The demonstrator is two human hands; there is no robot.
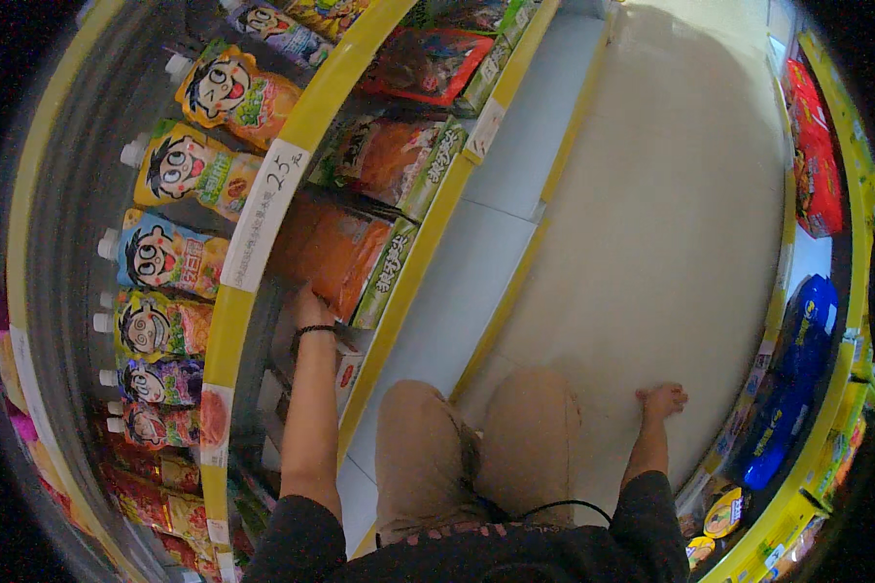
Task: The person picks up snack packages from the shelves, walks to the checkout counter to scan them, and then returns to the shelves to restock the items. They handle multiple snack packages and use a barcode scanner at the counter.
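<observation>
My left hand (311, 304) reaches into a lower shelf and touches the near end of an open display box (386, 273) of orange snack packets (346, 255). Its fingers are mostly hidden, so I cannot tell whether they grip anything. A black band circles that wrist. Beyond this box stands another box of packets (394, 160). Out over the floor at the right, my right hand (662, 401) is empty, its fingers apart and slightly curled.
Spouted drink pouches (182, 171) hang in a row on the upper left shelf, behind a yellow edge with a price label (266, 211). A pale bottom ledge (437, 270) lies below. Across the floor (642, 218), another shelf holds red packs (817, 153) and blue packs (795, 350).
</observation>
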